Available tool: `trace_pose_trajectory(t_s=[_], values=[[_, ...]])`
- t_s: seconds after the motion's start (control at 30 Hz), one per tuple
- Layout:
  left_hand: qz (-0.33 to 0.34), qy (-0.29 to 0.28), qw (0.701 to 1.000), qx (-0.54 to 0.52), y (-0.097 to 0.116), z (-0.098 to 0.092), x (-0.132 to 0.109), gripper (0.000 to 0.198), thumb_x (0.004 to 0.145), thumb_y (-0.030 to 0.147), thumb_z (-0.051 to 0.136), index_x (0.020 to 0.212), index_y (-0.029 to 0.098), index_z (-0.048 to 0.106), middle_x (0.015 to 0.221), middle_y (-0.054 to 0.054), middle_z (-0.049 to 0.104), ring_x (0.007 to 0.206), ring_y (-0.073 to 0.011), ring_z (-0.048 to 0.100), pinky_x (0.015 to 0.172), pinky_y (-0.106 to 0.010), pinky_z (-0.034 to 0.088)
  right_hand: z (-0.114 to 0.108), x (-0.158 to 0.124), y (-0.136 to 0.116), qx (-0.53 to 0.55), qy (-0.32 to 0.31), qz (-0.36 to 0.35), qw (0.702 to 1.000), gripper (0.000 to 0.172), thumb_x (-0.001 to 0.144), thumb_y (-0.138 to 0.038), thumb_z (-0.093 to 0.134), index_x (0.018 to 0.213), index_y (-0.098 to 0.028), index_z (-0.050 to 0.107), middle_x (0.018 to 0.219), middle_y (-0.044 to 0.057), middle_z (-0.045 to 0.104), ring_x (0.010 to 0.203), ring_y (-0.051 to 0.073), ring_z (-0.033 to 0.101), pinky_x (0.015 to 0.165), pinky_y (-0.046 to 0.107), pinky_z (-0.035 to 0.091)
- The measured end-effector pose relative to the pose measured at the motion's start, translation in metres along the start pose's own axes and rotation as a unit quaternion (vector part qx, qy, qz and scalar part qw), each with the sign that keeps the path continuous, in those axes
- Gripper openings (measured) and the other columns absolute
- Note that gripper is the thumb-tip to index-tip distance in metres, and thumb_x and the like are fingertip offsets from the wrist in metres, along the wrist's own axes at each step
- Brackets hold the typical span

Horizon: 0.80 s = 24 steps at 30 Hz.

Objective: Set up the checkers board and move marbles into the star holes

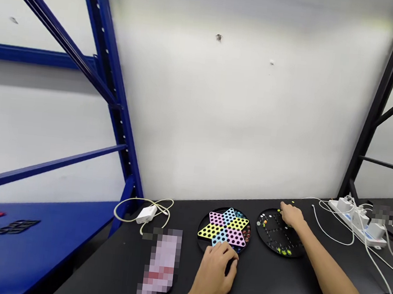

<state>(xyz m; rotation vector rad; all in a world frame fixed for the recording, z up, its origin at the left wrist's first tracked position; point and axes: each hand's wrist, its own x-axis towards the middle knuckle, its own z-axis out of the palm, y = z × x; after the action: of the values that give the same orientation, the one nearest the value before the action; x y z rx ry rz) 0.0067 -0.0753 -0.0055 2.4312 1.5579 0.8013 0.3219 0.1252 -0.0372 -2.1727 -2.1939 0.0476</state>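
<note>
A Chinese checkers board [223, 230], star-shaped with pink, yellow and blue points full of holes, lies in a round black tray. Coloured marbles [247, 234] show beneath the star at its right side. My left hand [214, 270] rests at the near rim of this board, fingers loosely bent, thumb apart, nothing visible in it. To the right lies a second round black tray [271, 241] with small white, orange and yellow-green pieces [284, 251] along its rim. Over its far edge, my right hand [292, 215] reaches down with fingers drawn together; whatever is at the fingertips is too small to tell.
A white charger [146, 214] with a coiled cable lies at the back left, near a blurred pinkish object [161, 265]. At the right is a power strip [359, 222] with several plugs and trailing white cables. A blue table [65, 226] adjoins on the left.
</note>
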Motion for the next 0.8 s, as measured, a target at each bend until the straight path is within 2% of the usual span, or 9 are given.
trace_pose_trajectory(t_s=[0.1, 0.17, 0.23, 0.37, 0.47, 0.53, 0.63, 0.73, 0.8], values=[[-0.003, 0.031, 0.999, -0.026, -0.001, -0.001, 0.000, 0.021, 0.092, 0.018, 0.044, 0.093, 0.024, 0.064, 0.097, -0.003, 0.065, 0.091, -0.0198, 0.060, 0.081, -0.035, 0.042, 0.001, -0.002, 0.003, 0.085, 0.041, 0.026, 0.995, 0.014, 0.095, -0.028, 0.045, 0.097, -0.019, 0.056, 0.097, 0.011, 0.066, 0.087, 0.024, 0.065, 0.073, 0.032, 0.043], [-0.009, 0.073, 0.996, -0.045, -0.003, -0.002, 0.001, 0.022, 0.093, 0.020, 0.043, 0.098, 0.025, 0.063, 0.100, -0.003, 0.065, 0.093, -0.0196, 0.061, 0.082, -0.034, 0.044, -0.002, -0.004, 0.002, 0.255, 0.078, 0.044, 0.963, 0.019, 0.094, -0.036, 0.046, 0.085, -0.020, 0.053, 0.079, 0.005, 0.062, 0.070, 0.018, 0.060, 0.062, 0.028, 0.041], [-0.019, 0.124, 0.990, -0.064, -0.007, -0.002, 0.001, 0.023, 0.094, 0.022, 0.040, 0.099, 0.025, 0.062, 0.101, -0.004, 0.065, 0.094, -0.0198, 0.060, 0.083, -0.034, 0.045, -0.009, -0.008, -0.007, 0.489, 0.066, 0.029, 0.869, 0.027, 0.092, -0.045, 0.046, 0.081, -0.021, 0.050, 0.061, -0.003, 0.051, 0.049, 0.012, 0.046, 0.049, 0.024, 0.034], [-0.034, 0.212, 0.972, -0.094, -0.015, -0.003, 0.000, 0.024, 0.096, 0.025, 0.037, 0.095, 0.024, 0.061, 0.096, -0.004, 0.065, 0.091, -0.0206, 0.060, 0.080, -0.033, 0.046, -0.028, -0.020, -0.050, 0.800, -0.059, -0.029, 0.596, 0.029, 0.088, -0.051, 0.046, 0.080, -0.023, 0.047, 0.052, -0.009, 0.035, 0.036, 0.007, 0.022, 0.037, 0.020, 0.018], [-0.028, 0.265, 0.956, -0.119, -0.018, -0.004, -0.001, 0.022, 0.095, 0.026, 0.038, 0.090, 0.024, 0.059, 0.092, -0.004, 0.063, 0.087, -0.0207, 0.060, 0.078, -0.033, 0.047, -0.032, -0.029, -0.103, 0.841, -0.077, -0.010, 0.536, 0.034, 0.087, -0.053, 0.050, 0.072, -0.023, 0.043, 0.050, -0.010, 0.036, 0.035, 0.006, 0.019, 0.035, 0.019, 0.013], [-0.023, 0.300, 0.940, -0.158, -0.019, -0.006, 0.000, 0.021, 0.095, 0.028, 0.038, 0.088, 0.023, 0.057, 0.090, -0.004, 0.060, 0.086, -0.0205, 0.058, 0.077, -0.033, 0.048, -0.027, -0.037, -0.145, 0.811, -0.087, -0.002, 0.578, 0.042, 0.084, -0.056, 0.054, 0.065, -0.023, 0.037, 0.047, -0.011, 0.029, 0.035, 0.006, 0.018, 0.037, 0.020, 0.011], [-0.039, 0.362, 0.907, -0.213, -0.020, -0.010, 0.002, 0.020, 0.095, 0.030, 0.037, 0.086, 0.023, 0.054, 0.088, -0.004, 0.055, 0.087, -0.0204, 0.056, 0.077, -0.033, 0.049, -0.015, -0.057, -0.208, 0.696, -0.033, -0.079, 0.713, 0.049, 0.089, -0.058, 0.046, 0.058, -0.023, 0.031, 0.047, -0.009, 0.024, 0.038, 0.007, 0.022, 0.040, 0.022, 0.016], [-0.040, 0.413, 0.878, -0.240, -0.020, -0.014, 0.003, 0.016, 0.094, 0.030, 0.040, 0.086, 0.023, 0.052, 0.090, -0.004, 0.053, 0.089, -0.0201, 0.055, 0.080, -0.033, 0.050, -0.009, -0.083, -0.257, 0.459, 0.098, -0.233, 0.852, 0.044, 0.095, -0.042, 0.043, 0.057, -0.021, 0.039, 0.054, -0.003, 0.044, 0.052, 0.012, 0.043, 0.052, 0.024, 0.031], [-0.019, 0.438, 0.863, -0.253, -0.019, -0.017, 0.003, 0.013, 0.093, 0.029, 0.043, 0.087, 0.023, 0.052, 0.092, -0.004, 0.052, 0.090, -0.0199, 0.054, 0.079, -0.033, 0.049, -0.008, -0.097, -0.278, 0.289, 0.101, -0.288, 0.908, 0.032, 0.094, -0.034, 0.045, 0.067, -0.020, 0.052, 0.066, 0.001, 0.058, 0.062, 0.015, 0.052, 0.058, 0.025, 0.037]])
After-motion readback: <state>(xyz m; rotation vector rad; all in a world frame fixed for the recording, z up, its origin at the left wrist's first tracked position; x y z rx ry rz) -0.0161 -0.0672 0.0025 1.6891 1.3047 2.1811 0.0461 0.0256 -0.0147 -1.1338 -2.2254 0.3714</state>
